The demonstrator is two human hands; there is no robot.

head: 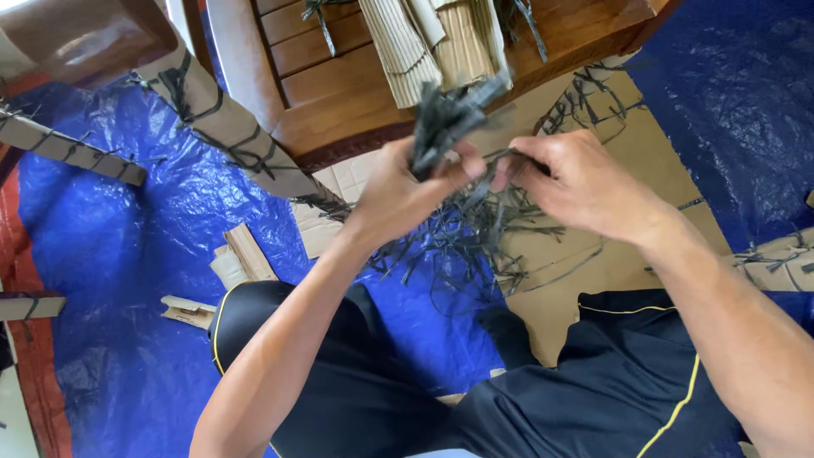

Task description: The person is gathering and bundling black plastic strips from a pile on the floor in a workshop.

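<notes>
Dark shorts (356,399) fill the lower frame. Above, the left hand (398,191) clenches a strap bundle (445,119) while the right hand (577,182) pinches one strap (500,157). A hard tug could probably spill the bundle onto the tangled pile (475,237).

Both hands (398,191) (577,182) raised, fingers pinched.

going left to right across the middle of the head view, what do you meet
blue tarp → small wood offcuts → left hand gripping a bunch of dark strips → right hand pinching a strip → flat cardboard sheet → cardboard-wrapped piece with strips on it
</notes>
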